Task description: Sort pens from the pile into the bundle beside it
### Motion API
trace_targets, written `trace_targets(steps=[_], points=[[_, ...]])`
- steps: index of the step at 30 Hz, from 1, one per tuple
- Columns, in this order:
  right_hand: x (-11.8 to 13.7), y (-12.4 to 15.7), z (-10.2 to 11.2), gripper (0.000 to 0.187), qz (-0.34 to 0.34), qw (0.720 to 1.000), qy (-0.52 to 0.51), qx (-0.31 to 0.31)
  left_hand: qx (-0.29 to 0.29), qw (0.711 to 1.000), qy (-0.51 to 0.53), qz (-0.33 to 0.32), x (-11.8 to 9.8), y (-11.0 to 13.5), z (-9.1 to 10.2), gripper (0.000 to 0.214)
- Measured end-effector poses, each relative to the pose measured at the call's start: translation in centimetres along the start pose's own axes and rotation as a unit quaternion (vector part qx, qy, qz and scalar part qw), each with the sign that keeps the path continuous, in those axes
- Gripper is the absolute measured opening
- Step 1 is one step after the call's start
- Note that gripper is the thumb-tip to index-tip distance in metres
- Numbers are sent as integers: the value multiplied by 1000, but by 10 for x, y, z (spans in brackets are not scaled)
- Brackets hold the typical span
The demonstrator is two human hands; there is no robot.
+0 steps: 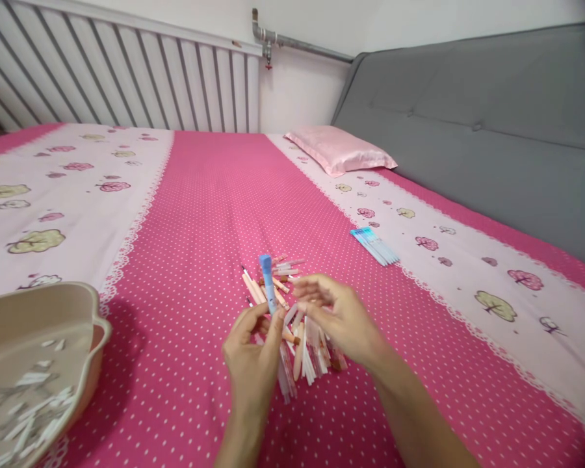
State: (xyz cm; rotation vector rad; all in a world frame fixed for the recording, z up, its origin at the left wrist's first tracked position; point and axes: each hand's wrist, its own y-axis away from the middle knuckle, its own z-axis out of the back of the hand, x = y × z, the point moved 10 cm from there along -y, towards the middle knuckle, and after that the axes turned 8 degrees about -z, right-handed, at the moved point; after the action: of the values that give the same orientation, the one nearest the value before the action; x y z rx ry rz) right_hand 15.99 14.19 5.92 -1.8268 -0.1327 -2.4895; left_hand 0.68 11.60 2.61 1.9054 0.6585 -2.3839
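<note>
Between the thumb and fingers of my left hand [253, 341] a light blue pen [269, 286] stands nearly upright, its darker blue end on top. My right hand [334, 312] is just to the right of it, fingers curved and apart, with nothing seen in them. Under and behind both hands spreads a loose pile of pen parts [308, 354]: peach barrels, white sticks and clear pink tubes or caps. My hands hide part of this pile. Further right, several light blue pens [375, 247] lie side by side in a neat row on the sheet.
A beige basin [90, 338] with small white and clear pieces in it stands at the left. The pink dotted bedsheet [214, 188] covers the bed. At the back are a pink pillow [341, 151], a grey headboard [472, 130] and a white radiator [127, 71].
</note>
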Motion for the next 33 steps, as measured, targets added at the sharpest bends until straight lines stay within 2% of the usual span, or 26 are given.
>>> trace_targets(steps=[4, 8, 12, 15, 27, 31, 33], points=[[-19, 4, -41, 31, -42, 990, 42, 131, -70, 997, 13, -1, 3, 3, 14, 26], [-31, 9, -63, 23, -79, 977, 40, 195, -130, 991, 28, 2, 3, 7, 26, 23], [-36, 6, -65, 13, -91, 978, 10, 189, -180, 982, 63, 10, 3, 10, 33, 25], [-37, 4, -65, 12, -93, 978, -28, 184, -187, 979, 77, 20, 4, 11, 33, 26], [-37, -5, -56, 18, -77, 987, -85, 115, -202, 975, 85, 32, 5, 8, 37, 21], [-38, -8, -53, 16, -82, 984, -123, 104, -184, 979, 86, 30, 7, 7, 33, 26], [-36, -11, -45, 18, -76, 986, -126, 81, -166, 982, 86, 34, 8, 7, 29, 33]])
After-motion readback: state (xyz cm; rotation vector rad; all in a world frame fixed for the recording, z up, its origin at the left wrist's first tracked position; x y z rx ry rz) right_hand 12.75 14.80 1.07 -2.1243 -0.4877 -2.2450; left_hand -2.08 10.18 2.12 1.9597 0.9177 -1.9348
